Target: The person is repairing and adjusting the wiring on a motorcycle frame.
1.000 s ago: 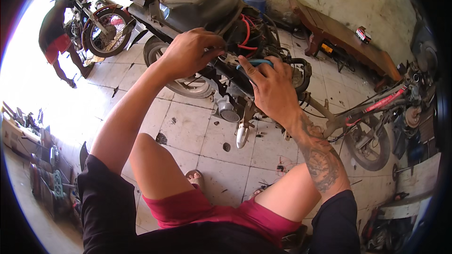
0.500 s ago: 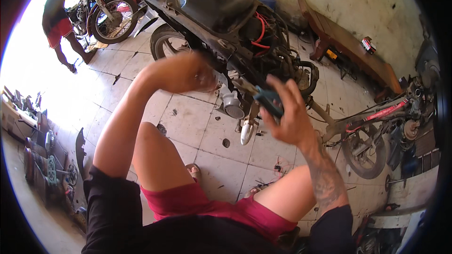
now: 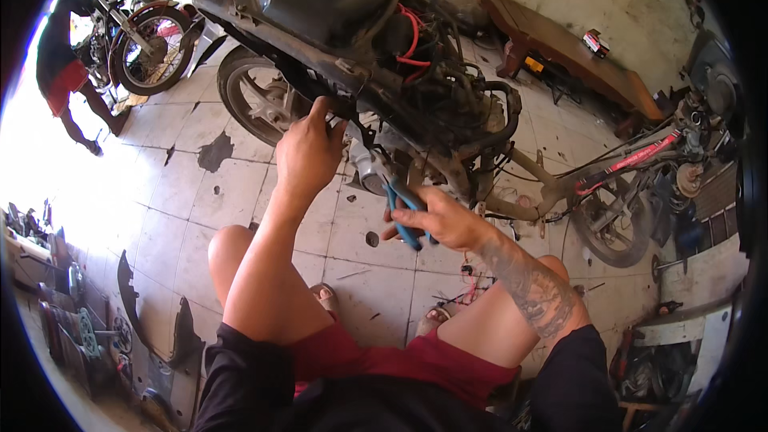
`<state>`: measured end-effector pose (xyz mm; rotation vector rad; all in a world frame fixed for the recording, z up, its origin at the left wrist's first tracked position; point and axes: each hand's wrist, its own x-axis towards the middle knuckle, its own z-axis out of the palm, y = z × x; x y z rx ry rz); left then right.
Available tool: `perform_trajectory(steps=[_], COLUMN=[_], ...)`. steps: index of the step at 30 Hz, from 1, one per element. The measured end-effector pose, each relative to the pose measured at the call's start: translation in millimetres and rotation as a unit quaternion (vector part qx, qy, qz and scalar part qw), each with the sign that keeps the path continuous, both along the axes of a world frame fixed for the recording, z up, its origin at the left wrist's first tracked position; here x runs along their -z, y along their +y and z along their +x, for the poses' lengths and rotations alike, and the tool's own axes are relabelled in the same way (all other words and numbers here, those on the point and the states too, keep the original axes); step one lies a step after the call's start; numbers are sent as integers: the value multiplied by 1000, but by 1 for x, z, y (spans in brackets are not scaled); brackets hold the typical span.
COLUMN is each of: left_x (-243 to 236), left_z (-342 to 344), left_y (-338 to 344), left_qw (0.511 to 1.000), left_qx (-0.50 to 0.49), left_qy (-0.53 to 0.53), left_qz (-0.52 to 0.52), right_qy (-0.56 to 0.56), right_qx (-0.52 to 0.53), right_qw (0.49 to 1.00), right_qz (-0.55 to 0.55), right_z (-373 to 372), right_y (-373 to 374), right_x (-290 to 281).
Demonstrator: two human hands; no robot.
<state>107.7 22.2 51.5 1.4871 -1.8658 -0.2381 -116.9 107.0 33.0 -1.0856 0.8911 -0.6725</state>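
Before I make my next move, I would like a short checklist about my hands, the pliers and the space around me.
1. Pliers in right hand: ok, held by the blue handles.
2. Left hand at the motorcycle: ok, fingers beside its lower side.
3. Pliers' tips biting on something: cannot tell, too small against dark parts.
4. Co-worker out of reach: ok, bent over another motorcycle, far left.
5. Floor near right foot tidy: not ok, wires lie there.

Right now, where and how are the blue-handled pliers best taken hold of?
Probably best grip the pliers by their blue handles, coming from the person's right, as the right hand does: the handles spread apart on the person's side, leaving room for a grip, while the metal head points away toward the black motorcycle.
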Motion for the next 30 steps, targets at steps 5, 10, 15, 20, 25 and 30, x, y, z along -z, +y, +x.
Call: perform_trajectory(steps=[5,10,15,20,25,30], left_x=[7,4,6,1,-3,1], left_z=[-1,-1,7,6,6,8], left_y=[-11,-23,-33,-33,-30,-30], left_qw=[982,952,927,942,942,935], left_qx=[73,90,112,101,102,105], left_qy=[161,270,322,285,280,300], left_qz=[60,109,155,144,151,154], right_qy=[167,203,237,238,194,209], right_qx=[49,119,117,123,167,158], right_qw=[977,961,938,931,930,930], right_qz=[-121,-145,-224,-249,-263,-259], right_z=[17,37,49,49,51,53], right_y=[-22,-32,-41,-47,-51,-50], right_x=[-12,-9,-14,-15,-14,-15])
